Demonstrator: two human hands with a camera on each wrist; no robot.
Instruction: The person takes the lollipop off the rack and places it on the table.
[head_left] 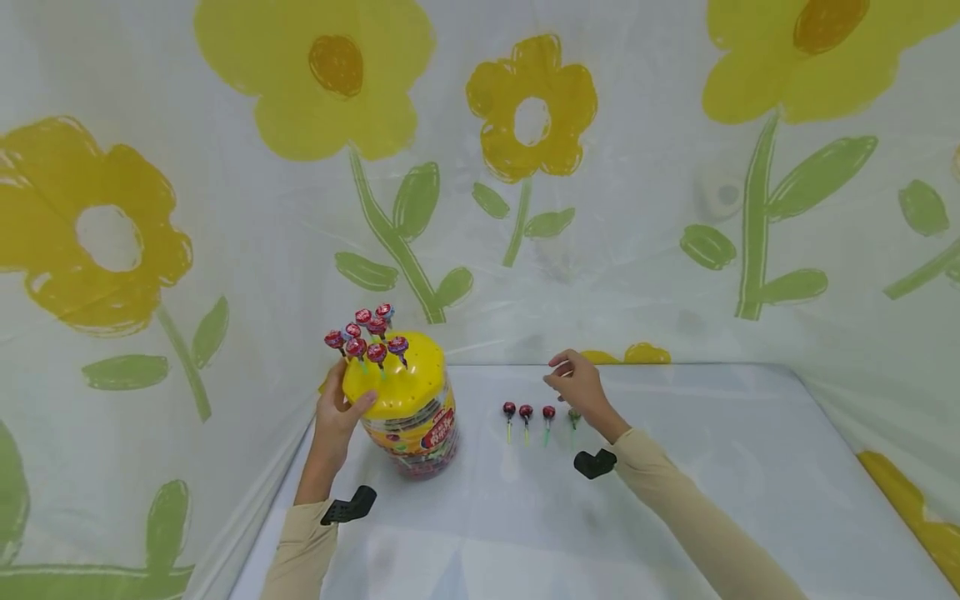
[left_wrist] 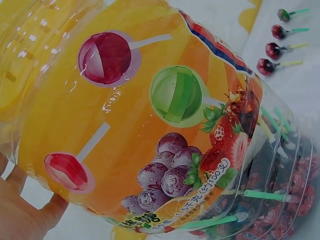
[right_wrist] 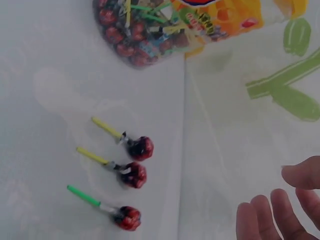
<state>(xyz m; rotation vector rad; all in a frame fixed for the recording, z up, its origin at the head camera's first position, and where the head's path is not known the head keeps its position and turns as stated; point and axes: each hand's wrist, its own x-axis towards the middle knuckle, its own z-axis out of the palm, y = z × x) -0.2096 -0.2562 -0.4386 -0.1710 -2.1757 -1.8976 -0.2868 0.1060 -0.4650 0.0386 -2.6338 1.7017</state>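
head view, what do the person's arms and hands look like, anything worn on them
The left sleeve and right sleeve are long, plain beige cloth. The left hand and right hand wear no gloves. Near each cuff sits a small, angular black device; no cables show.

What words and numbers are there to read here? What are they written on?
"5千克(约150支)": white strip low on the jar's label; the bit before it is unclear.
"糖": dark character near the label's bottom edge; what comes before it is hard to read.
Small white writing on the label: too blurred.
Red logo on the jar: too blurred.
Lollipops: any writing on their wrappers is too small.
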